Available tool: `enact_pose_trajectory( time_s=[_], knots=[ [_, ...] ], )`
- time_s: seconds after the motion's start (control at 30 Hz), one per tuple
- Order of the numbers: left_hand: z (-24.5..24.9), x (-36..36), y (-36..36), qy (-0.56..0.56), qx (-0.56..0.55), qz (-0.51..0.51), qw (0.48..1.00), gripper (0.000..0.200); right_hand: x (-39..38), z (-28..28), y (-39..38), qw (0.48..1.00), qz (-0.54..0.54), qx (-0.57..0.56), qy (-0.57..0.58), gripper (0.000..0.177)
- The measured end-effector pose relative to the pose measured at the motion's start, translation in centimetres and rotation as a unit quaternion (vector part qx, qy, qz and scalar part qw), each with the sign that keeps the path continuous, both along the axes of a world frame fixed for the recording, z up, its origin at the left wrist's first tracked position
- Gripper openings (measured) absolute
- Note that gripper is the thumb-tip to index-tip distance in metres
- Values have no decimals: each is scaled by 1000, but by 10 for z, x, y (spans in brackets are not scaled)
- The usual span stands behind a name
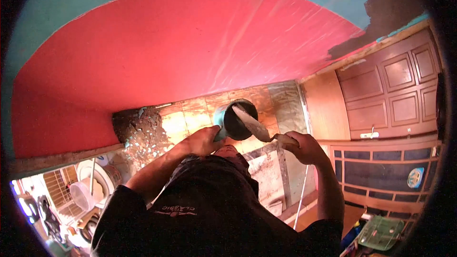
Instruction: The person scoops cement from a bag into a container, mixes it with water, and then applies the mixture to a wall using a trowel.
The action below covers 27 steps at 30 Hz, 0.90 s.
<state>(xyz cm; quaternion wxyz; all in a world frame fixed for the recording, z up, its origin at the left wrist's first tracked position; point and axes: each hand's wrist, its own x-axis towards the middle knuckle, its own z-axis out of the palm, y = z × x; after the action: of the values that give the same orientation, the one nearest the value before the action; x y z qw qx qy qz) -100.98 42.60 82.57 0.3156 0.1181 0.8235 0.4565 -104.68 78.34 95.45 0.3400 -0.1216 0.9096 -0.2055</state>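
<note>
Shirt: a black shirt [204,204] fills the nearest ground, below both hands.
Left hand: the left hand [205,141] is wrapped round the side of a teal can [221,120], fingers closed on its wall.
Right hand: the right hand [304,146] is clenched on the handle of a knife [252,124]; the handle is almost hidden in the fist.
Hands: apart, one on each side of the can, each gripping its own thing.
Can: held up just beyond the left hand, tipped so that its dark mouth faces the right hand.
Knife: its broad, smeared blade runs from the right hand up and leftward into the can's mouth; whether the tip touches the inside I cannot tell.
Tiles: pale, worn tiles [190,116] lie beyond and under the can.
Rubble: a heap of rubble [140,133] sits left of the left hand, against the wall.
Wall: a red wall [166,52] rises beyond both hands.
Door: a brown panelled door [395,90] stands right of the right hand.
</note>
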Motion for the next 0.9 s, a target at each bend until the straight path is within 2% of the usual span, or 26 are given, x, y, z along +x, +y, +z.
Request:
enact_pose_trajectory(
  time_s=[0.13,0.23,0.3,0.33,0.4,0.47,0.67,0.77,0.9],
  knots=[
    [15,-10,35,-48,-35,18,998,42,-31,-20,39,976,116,-32,180,46],
    [19,-10,59,-33,-17,57,998,39,-56,10,46,987,120,-2,106,39],
    [25,-12,75,-34,-23,88,995,52,-71,27,52,985,138,44,91,35],
    [27,-10,83,-38,-25,107,993,59,-77,21,63,978,160,27,134,36],
    [18,-10,94,-4,-12,121,993,47,-91,7,84,955,202,-11,218,36],
    [14,-9,102,22,-19,123,992,34,-101,25,79,954,215,37,206,38],
    [7,-9,114,100,-27,120,987,36,-119,44,68,935,258,97,221,36],
    [12,-14,116,102,-30,120,987,37,-126,24,73,910,277,22,309,28],
    [20,-17,114,135,-41,111,984,37,-137,12,68,939,266,-28,217,25]
  ],
)
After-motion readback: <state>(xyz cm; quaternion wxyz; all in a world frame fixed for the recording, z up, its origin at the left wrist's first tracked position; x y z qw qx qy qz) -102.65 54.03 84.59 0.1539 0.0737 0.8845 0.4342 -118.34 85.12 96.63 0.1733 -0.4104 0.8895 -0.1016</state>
